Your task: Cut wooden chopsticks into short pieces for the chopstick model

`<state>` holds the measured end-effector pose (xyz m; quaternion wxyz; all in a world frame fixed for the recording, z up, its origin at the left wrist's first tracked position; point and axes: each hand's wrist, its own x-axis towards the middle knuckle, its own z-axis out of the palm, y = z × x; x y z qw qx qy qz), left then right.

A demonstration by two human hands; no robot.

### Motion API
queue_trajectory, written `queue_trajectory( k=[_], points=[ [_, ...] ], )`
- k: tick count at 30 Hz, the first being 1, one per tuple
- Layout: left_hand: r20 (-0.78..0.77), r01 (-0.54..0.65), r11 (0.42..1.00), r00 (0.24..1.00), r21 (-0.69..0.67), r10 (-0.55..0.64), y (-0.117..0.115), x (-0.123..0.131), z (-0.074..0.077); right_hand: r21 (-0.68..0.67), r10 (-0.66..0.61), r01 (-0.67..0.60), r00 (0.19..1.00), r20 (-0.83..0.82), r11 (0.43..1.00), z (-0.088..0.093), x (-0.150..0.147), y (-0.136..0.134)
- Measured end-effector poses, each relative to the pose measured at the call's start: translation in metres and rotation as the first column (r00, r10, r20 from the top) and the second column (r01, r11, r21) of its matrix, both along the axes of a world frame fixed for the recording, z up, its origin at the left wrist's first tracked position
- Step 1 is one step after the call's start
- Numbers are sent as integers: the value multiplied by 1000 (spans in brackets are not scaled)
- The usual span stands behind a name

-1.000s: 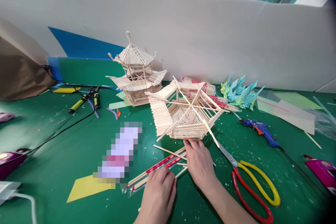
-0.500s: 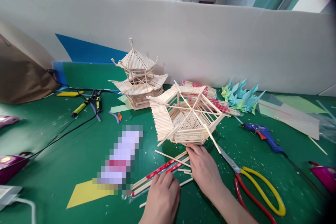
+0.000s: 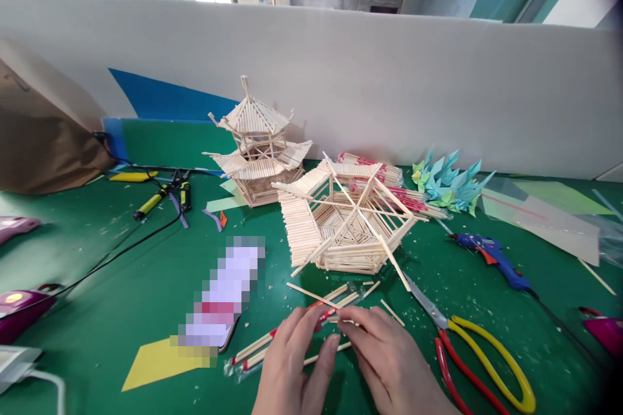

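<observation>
Low in the head view, my left hand (image 3: 294, 356) rests over plastic-wrapped wooden chopsticks with red bands (image 3: 257, 345). Its thumb stands apart from the bent fingers. Beside it my right hand (image 3: 392, 356) has its fingers curled together, tips close to the left fingertips. Whatever lies between the right fingertips is hidden. Loose wooden sticks (image 3: 311, 294) lie around both hands, with a short cut piece (image 3: 392, 312) off to the right. Beyond the hands stands a six-sided stick frame (image 3: 348, 253), its roof partly covered with sticks. A finished-looking stick pagoda (image 3: 257, 168) stands behind it.
Large scissors (image 3: 455, 331) with red and yellow handles lie at right, near a blue glue gun (image 3: 496, 256). Wrapped chopstick bundles (image 3: 413, 198) and folded paper leaves (image 3: 450, 185) sit behind. At left are a blurred phone (image 3: 226, 292), yellow paper (image 3: 156, 363), wire strippers (image 3: 165, 198) and a black cord.
My right hand has drawn back from the base of the stick frame towards my left hand. My left hand has shifted slightly forward, its thumb now spread. Some short sticks are uncovered.
</observation>
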<state>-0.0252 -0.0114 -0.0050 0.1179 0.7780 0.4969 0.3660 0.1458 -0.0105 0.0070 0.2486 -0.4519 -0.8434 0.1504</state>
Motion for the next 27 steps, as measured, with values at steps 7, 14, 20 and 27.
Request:
queue_trajectory(
  k=[7, 14, 20, 27],
  points=[
    [173, 45, 996, 984, -75, -31, 6, 5, 14, 114, 30, -35, 999, 46, 993, 13, -5, 0],
    [275, 85, 980, 961, -183, -32, 10, 4, 20, 127, 53, -48, 998, -34, 991, 12, -5, 0],
    [312, 21, 965, 948, -263, 64, 10, -2, 25, -115, -137, 100, 916, -376, 988, 3, -11, 2],
    [475, 73, 942, 875, -329, 98, 13, -3, 27, -416, -279, 5, 750, -600, 909, 9, -35, 16]
  ],
)
